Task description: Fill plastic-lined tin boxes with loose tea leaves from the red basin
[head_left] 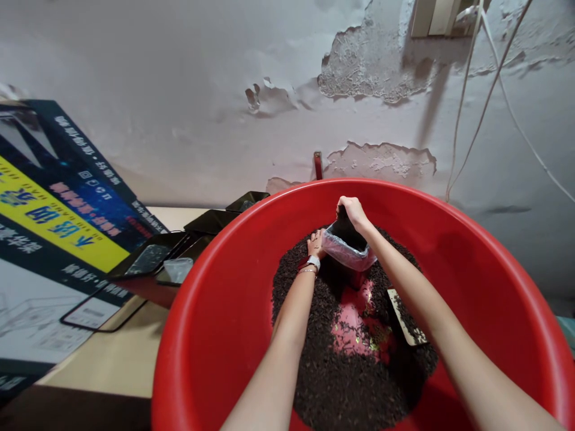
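Observation:
Loose dark tea-like leaves (354, 395) lie over the bottom of a large red tub (215, 287). Within the tub is a dark container lined with a clear plastic bag (348, 254), tilted above the leaves. My right hand (353, 211) is closed on the container's upper edge. Against the container's left side rests my left hand (315, 243), its fingers spread, bits of leaf on its back and a white watch on the wrist. A pale flat scoop or tray (406, 320) lies among the leaves, right of a bare pinkish patch.
Several dark containers, one with a plastic liner (178, 269), stand outside the tub on the left, on a pale tabletop (121, 359). A printed box (58, 239) leans there. Behind, cables (489, 102) hang along the peeling wall (202, 90).

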Available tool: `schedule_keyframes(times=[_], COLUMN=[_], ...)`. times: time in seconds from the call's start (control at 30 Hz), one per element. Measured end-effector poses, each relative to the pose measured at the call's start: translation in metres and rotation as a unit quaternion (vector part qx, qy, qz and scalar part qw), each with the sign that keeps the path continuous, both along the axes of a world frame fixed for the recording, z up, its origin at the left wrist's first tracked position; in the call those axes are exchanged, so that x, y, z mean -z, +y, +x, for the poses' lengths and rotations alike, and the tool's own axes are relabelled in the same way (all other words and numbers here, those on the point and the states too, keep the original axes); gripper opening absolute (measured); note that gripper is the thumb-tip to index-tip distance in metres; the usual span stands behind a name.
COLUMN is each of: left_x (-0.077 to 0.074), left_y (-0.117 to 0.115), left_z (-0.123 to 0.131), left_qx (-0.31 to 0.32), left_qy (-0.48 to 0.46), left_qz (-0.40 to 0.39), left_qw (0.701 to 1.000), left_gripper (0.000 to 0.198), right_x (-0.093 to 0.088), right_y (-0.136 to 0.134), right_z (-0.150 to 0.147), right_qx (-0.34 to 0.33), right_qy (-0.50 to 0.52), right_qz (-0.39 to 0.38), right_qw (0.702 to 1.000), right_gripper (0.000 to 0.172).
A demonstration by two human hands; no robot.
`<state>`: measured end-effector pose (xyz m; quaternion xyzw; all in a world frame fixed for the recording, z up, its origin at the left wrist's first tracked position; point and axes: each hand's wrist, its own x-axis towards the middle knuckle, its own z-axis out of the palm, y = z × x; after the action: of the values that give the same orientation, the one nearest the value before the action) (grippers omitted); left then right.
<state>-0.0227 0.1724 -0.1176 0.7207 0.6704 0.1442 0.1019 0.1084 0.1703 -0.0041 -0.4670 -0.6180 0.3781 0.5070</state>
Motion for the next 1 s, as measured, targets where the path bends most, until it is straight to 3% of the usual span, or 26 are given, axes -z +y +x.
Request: schedule_keyframes(times=[0.23, 0.5, 0.73, 0.87, 1.0], left_x=[0.001, 0.0, 0.002, 0.004, 0.003], left_y=[0.001, -0.001, -0.001, 0.003, 0.004], left_z=[-0.001, 0.0, -0.002, -0.002, -0.003], left_qx=[-0.013, -0.009, -0.007, -0.011, -0.004], left_qy=[-0.009, -0.031, -0.047, -0.072, -0.115], left_qz=[-0.001, 0.022, 0.007, -0.006, -0.012], left_qw=[1.0, 0.999, 0.999, 0.997, 0.993], left_gripper=[0.042, 0.04, 0.041, 0.042, 0.039], right_x=[-0.001, 0.002, -0.02, -0.015, 0.022], right_y=[-0.001, 0.003, 0.001, 0.013, 0.024], right_z=[0.0, -0.001, 0.009, 0.037, 0.067], right_qx=[-0.012, -0.009, -0.023, 0.048, 0.112], right_qy=[-0.001, 0.028, 0.095, -0.033, -0.175], right_qz=[0.025, 0.003, -0.136, -0.117, -0.132], right_qw=[1.0, 1.0, 0.986, 0.991, 0.969], right_gripper=[0.019, 0.02, 0.036, 0.044, 0.036])
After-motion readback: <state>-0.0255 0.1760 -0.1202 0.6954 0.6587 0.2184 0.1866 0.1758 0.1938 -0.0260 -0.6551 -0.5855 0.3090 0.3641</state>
